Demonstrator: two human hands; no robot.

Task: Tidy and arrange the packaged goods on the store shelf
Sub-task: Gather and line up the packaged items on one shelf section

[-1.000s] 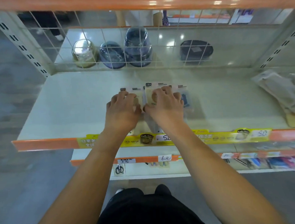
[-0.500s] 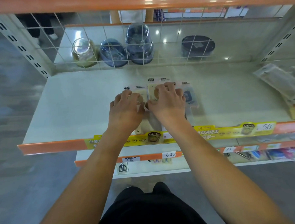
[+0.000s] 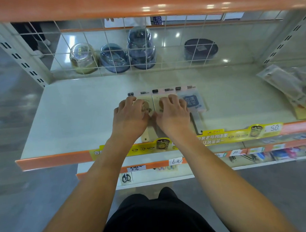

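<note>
Shelf (image 3: 75, 119) centre: three flat packs side by side, edges touching. Left hand (image 3: 130, 117) rests on left pack (image 3: 149, 103), fingers bent, tips pressing down. At its 3 o'clock, right hand (image 3: 172, 116) does likewise on middle pack (image 3: 157, 102). Blue-label pack (image 3: 194, 101) untouched, 3 o'clock of that. Loose packets (image 3: 288, 90) heaped far right.

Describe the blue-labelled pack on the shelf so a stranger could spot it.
Find the cream shelf with the orange front lip. Near its middle, three flat packs lie side by side under two hands. The blue-labelled pack is the rightmost, just beyond the right hand; its neighbours show tan pictures.
</note>
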